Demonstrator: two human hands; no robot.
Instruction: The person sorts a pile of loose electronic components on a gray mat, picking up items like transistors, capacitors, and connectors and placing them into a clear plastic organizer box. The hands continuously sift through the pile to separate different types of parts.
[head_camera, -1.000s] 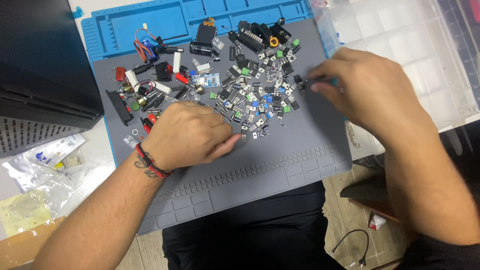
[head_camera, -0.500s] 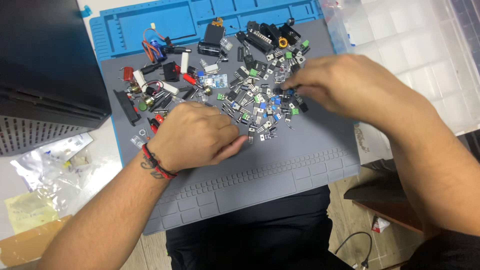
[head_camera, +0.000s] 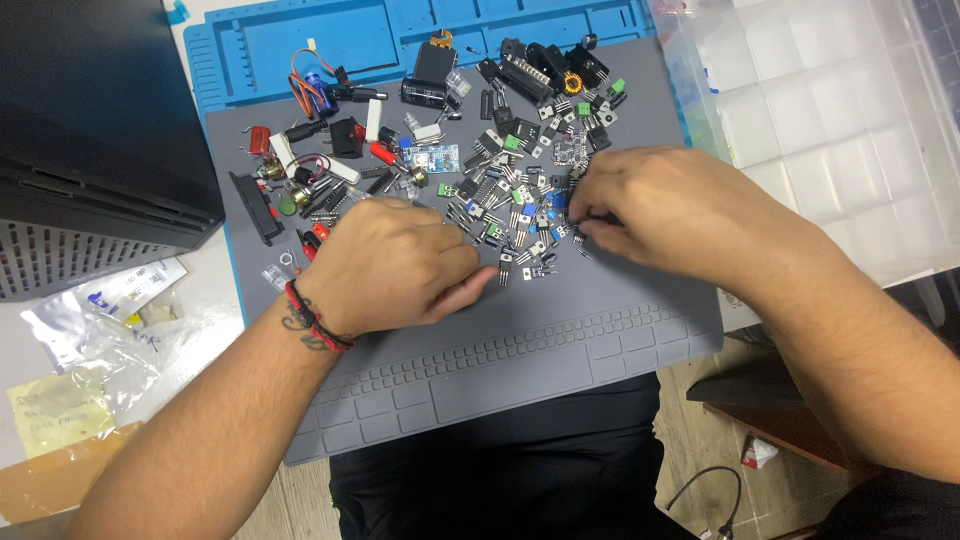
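A pile of small electronic components (head_camera: 505, 185), black transistors, green and blue terminal blocks and wired parts, lies spread over a grey silicone work mat (head_camera: 560, 340). My left hand (head_camera: 395, 265) rests on the mat at the pile's near left edge. Its fingers are curled under and its thumb points right toward the parts. It wears a red and black wristband (head_camera: 315, 320). My right hand (head_camera: 670, 205) reaches in from the right, fingertips pinched together down among the parts at the pile's right side. Whatever lies between those fingertips is hidden.
A blue ridged tray mat (head_camera: 300, 40) lies under the grey mat's far edge. A clear compartment box (head_camera: 830, 120) stands to the right. A black device (head_camera: 90, 130) sits at the left, with plastic bags (head_camera: 110, 320) and a yellow note (head_camera: 60, 410) in front of it.
My right hand has moved left from the mat's right edge into the pile. My left hand has stayed where it was.
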